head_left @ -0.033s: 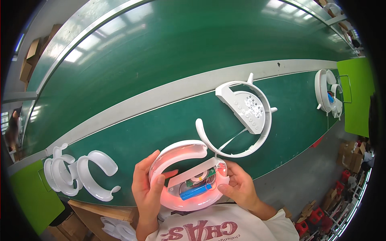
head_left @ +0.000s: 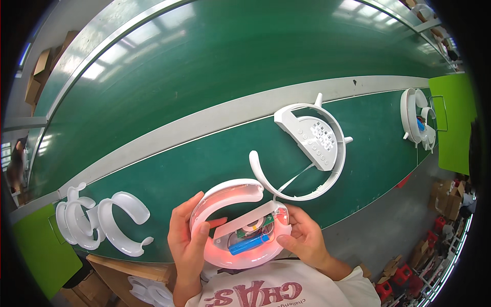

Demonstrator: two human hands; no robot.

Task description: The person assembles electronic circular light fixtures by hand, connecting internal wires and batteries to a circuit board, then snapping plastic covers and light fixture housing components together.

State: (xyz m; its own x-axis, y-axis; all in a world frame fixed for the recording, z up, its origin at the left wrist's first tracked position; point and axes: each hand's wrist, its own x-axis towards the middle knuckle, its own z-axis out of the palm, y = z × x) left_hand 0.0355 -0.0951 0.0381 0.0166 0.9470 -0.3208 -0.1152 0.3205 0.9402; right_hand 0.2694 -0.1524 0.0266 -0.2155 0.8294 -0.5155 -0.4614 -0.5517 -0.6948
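Observation:
Close to my body, my left hand point(head_left: 188, 236) and my right hand point(head_left: 307, 239) hold a round white lamp housing point(head_left: 240, 260) that glows pinkish red. My left fingers and thumb wrap the curved left arm of the housing, and my right thumb presses on its right rim. Inside the exposed lower part lie a blue cylindrical battery point(head_left: 249, 244), a green circuit board point(head_left: 247, 233) and thin wires. Just beyond it, a white ring frame point(head_left: 335, 176) with a buttoned panel point(head_left: 318, 139) rests on the table; a white strip or cable runs from the panel toward the housing.
Several C-shaped white covers point(head_left: 108, 227) lie at the left end of the green table point(head_left: 204, 158). More white parts point(head_left: 409, 120) with a blue battery sit at the far right. A cardboard box point(head_left: 105, 263) stands below the table's left edge; lime-green panels point(head_left: 452, 123) flank both ends.

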